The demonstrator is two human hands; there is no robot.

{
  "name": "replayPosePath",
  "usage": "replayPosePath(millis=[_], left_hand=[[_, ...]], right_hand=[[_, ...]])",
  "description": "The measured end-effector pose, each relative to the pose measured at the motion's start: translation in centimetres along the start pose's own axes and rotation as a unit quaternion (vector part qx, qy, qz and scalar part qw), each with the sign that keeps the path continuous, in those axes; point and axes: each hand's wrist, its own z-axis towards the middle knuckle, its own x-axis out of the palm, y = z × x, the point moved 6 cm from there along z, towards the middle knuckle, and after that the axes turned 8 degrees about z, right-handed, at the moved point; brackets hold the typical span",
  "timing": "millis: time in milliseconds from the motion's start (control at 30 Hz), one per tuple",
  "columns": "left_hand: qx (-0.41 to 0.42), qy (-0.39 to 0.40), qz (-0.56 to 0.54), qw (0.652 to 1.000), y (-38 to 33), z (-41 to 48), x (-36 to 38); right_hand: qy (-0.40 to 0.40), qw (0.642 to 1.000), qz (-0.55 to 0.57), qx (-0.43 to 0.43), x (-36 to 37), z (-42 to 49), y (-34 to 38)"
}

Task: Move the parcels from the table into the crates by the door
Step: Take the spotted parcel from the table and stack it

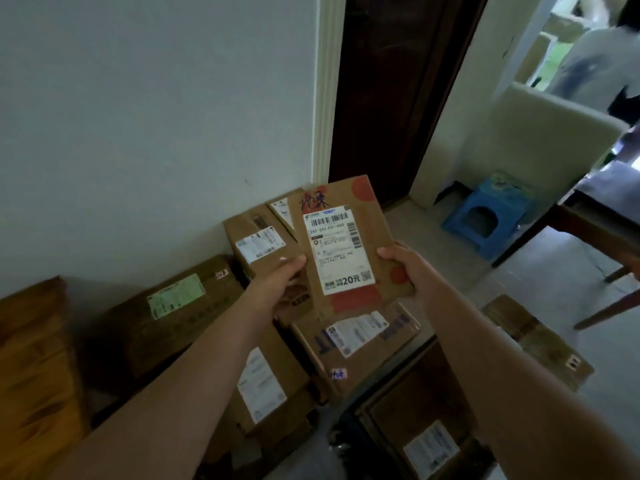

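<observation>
Gripping a flat parcel (346, 244) by its edges, left hand (277, 284) and right hand (407, 266) curl their fingers (388, 252) round it above piled boxes (381, 348); a blue stool (485, 221) stands near the door (391, 98).

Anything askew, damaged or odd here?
No damage or spill shows. The flat brown cardboard parcel with a white label is gripped at its sides by the left hand and right hand. Below it, the brown cardboard boxes lie jumbled at mixed angles, and one cardboard box sits apart on the floor.
</observation>
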Motion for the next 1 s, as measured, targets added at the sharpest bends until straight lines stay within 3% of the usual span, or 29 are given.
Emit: replayPosePath(millis=[267,433,567,767,1000], left_hand=[[-0.038,-0.026,0.032,0.998,-0.6,8.4,6.5],[-0.074,-0.004,0.043,0.996,0.5,11.3,10.1],[-0.090,-0.028,0.050,0.994,1.1,13.1,9.8],[-0.064,-0.065,0.063,0.994,1.5,15.8,9.1],[-0.050,-0.053,0.098,0.993,1.0,16.8,9.0]], right_hand=[[-0.038,0.996,-0.043,0.074,-5.9,10.2,1.5],[-0.052,0.990,-0.022,0.127,-9.0,13.8,-0.4],[-0.050,0.987,0.000,0.155,-8.8,15.8,-2.4],[-0.114,0.981,0.039,0.150,-9.6,17.3,-5.0],[-0.173,0.966,0.088,0.170,-9.8,16.1,-7.1]])
